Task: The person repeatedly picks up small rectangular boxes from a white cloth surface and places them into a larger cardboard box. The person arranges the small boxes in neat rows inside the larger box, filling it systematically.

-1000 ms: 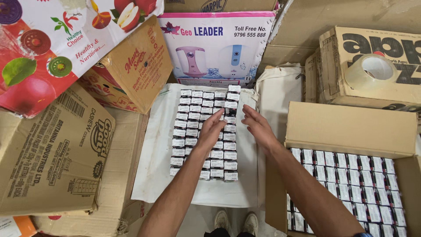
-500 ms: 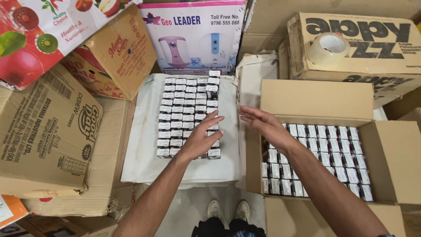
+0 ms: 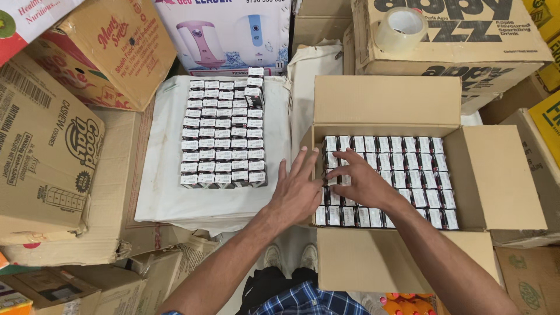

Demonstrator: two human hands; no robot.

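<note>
— Fingers first: what are they doing?

— Fingertips of the right hand (image 3: 363, 182) are spread flat on the small packets (image 3: 402, 178) standing in rows inside the open carton (image 3: 496, 175), pinching nothing. The left hand (image 3: 297, 189) hovers open at that carton's left wall, fingers splayed and empty

— How would those packets handle?

— Light, stiff little cardboard cartons by the look of them, smooth-faced and packed tight; best taken by the short sides, several pressed together as a block

— And room to move?

— Left of the carton, more packets (image 3: 224, 134) lie in a grid on a white cloth (image 3: 163, 192), with bare cloth around them. The carton's flaps stand open; a tape roll (image 3: 400, 28) sits on the box behind it, and stacked cartons crowd every side
</note>
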